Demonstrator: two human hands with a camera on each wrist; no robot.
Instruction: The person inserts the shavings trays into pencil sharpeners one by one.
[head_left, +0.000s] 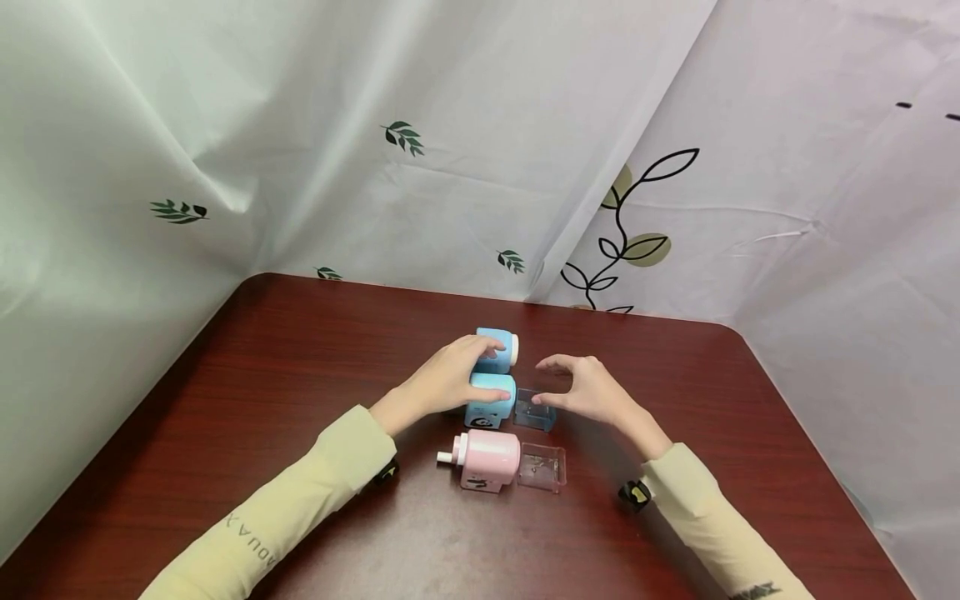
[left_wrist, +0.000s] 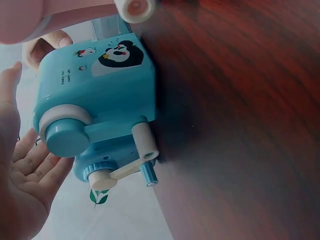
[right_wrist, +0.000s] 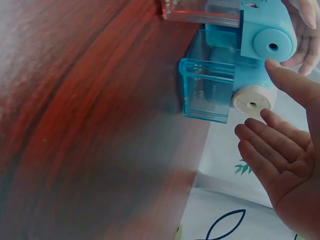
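Three hand-crank pencil sharpeners stand in a row: a pink sharpener (head_left: 491, 458) nearest, a light blue sharpener (head_left: 489, 410) in the middle, and a darker blue sharpener (head_left: 497, 360) at the back. My left hand (head_left: 450, 375) spreads its thumb and fingers around the light blue one, thumb over its near side, fingers by the back one; whether it touches cannot be told. To the right, my right hand (head_left: 588, 390) hovers with thumb and fingers apart, holding nothing. Below its thumb lies a clear blue drawer (head_left: 534, 410). A panda picture (left_wrist: 121, 54) marks the light blue sharpener.
A clear pinkish drawer (head_left: 542, 467) lies right of the pink sharpener, whose white crank handle (head_left: 445, 457) points left. The sharpeners rest on a dark red wooden table (head_left: 337, 333). White cloth with leaf prints (head_left: 450, 208) hangs behind its far edge.
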